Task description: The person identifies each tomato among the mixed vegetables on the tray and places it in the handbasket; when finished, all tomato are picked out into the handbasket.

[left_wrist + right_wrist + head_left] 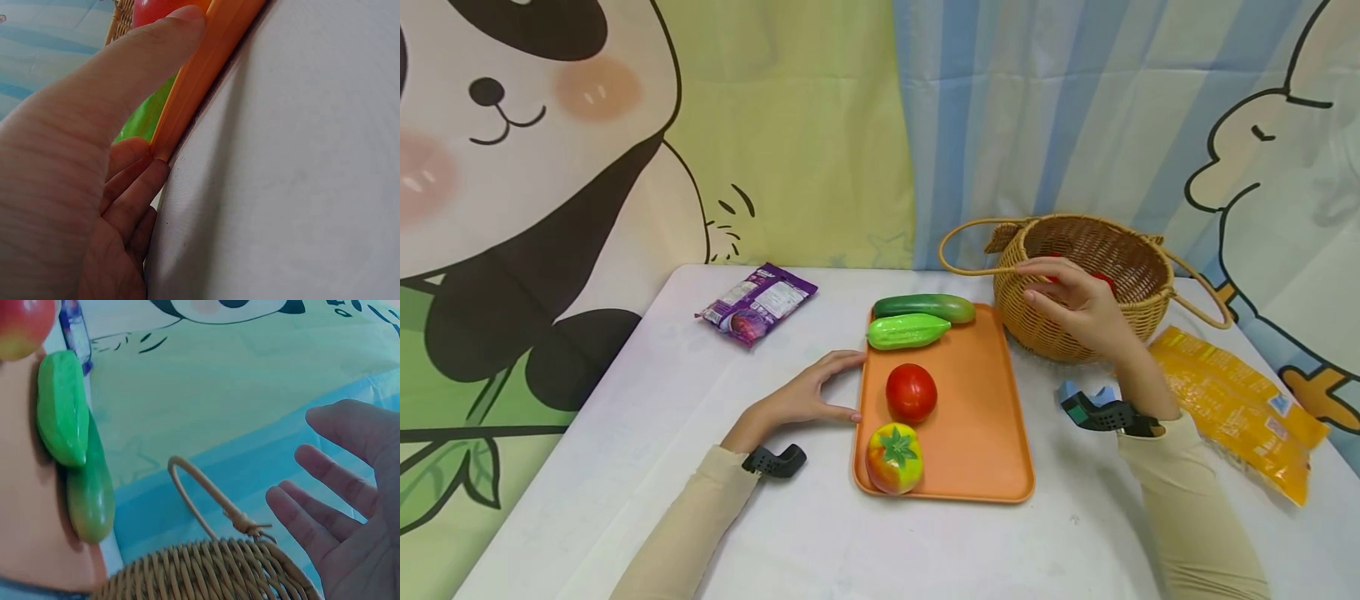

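An orange tray (973, 417) lies on the table, with a dark green cucumber (936, 307) and a light green ridged vegetable (908, 332) at its far end. Nearer along its left side are a red tomato (912, 392) and a yellow-red fruit with a green leafy top (895, 458). My left hand (808, 392) touches the tray's left edge with thumb and fingertips spread apart. My right hand (1078, 304) hovers at the near side of a wicker basket (1045, 321), fingers extended and nothing between them. Red items (1102, 279) show partly inside the basket, mostly hidden.
A purple packet (758, 303) lies at the back left of the table. On the right is a yellow packet (1243, 408), close to the right forearm. A small light-blue object (1101, 396) sits by the right wrist, partly covered. The basket's handles (958, 250) stick out sideways.
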Demonstrator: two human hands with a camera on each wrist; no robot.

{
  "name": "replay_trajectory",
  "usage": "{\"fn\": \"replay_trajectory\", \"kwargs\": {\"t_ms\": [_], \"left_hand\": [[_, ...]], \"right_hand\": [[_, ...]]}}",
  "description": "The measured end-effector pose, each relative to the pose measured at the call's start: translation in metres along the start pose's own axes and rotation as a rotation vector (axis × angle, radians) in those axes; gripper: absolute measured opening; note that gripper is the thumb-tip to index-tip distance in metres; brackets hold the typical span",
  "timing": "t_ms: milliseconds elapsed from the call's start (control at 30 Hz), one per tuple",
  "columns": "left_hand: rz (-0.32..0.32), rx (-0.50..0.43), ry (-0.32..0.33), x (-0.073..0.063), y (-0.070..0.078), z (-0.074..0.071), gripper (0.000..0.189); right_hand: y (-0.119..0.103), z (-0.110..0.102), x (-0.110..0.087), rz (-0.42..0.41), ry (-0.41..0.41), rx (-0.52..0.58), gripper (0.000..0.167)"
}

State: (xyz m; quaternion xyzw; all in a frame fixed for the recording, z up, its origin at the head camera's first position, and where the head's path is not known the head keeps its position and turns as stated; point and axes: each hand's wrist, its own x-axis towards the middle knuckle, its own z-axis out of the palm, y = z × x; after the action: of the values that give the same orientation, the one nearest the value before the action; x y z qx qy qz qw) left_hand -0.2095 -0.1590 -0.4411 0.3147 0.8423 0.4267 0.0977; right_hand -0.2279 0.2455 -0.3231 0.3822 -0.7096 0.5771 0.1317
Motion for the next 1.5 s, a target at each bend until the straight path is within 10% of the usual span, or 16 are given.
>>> {"fn": "replay_trajectory", "kwargs": {"t_ms": [500, 1500], "left_hand": [[-0.015, -0.020, -0.007, 0.001, 0.002, 0.000, 0.087], [-0.025, -0.038, -0.002, 0.000, -0.001, 0.001, 0.089]], "right_hand": [[0.010, 0.040, 0.000, -0.004, -0.086, 0.034, 0.034], [0.041, 0.093, -0.016, 0.361, -0.480, 0.089, 0.044]]}}
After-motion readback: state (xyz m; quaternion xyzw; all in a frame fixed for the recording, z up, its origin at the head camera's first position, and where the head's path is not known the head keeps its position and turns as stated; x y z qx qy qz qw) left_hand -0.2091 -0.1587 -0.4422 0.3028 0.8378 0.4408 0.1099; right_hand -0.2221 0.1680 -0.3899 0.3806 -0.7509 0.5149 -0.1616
